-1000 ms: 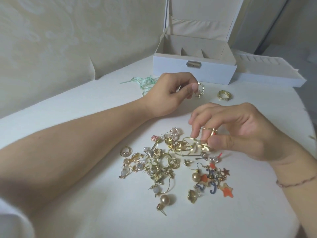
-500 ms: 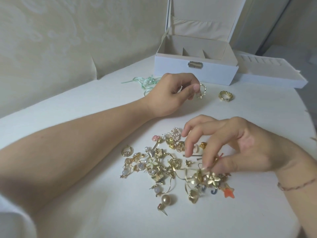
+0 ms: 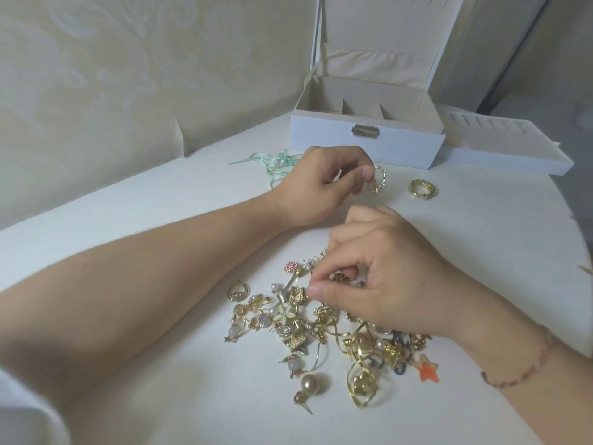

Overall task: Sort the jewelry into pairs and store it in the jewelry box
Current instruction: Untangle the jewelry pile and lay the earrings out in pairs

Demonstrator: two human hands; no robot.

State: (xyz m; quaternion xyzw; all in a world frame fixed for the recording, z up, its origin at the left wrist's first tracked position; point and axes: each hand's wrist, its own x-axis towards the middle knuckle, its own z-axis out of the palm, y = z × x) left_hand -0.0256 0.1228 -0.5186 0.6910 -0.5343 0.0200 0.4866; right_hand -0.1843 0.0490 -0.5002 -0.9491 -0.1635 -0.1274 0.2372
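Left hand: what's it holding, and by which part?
The left hand pinches a gold hoop earring by its near edge, between thumb and fingertips, above the table.

There is one view only, from a camera on the person's head. It looks forward and down over a white table (image 3: pixel 160 396), quite near the two forearms. The wide lens bends the edges. At the far side it reaches a wall (image 3: pixel 112 75) and an open jewelry box (image 3: pixel 365 139).
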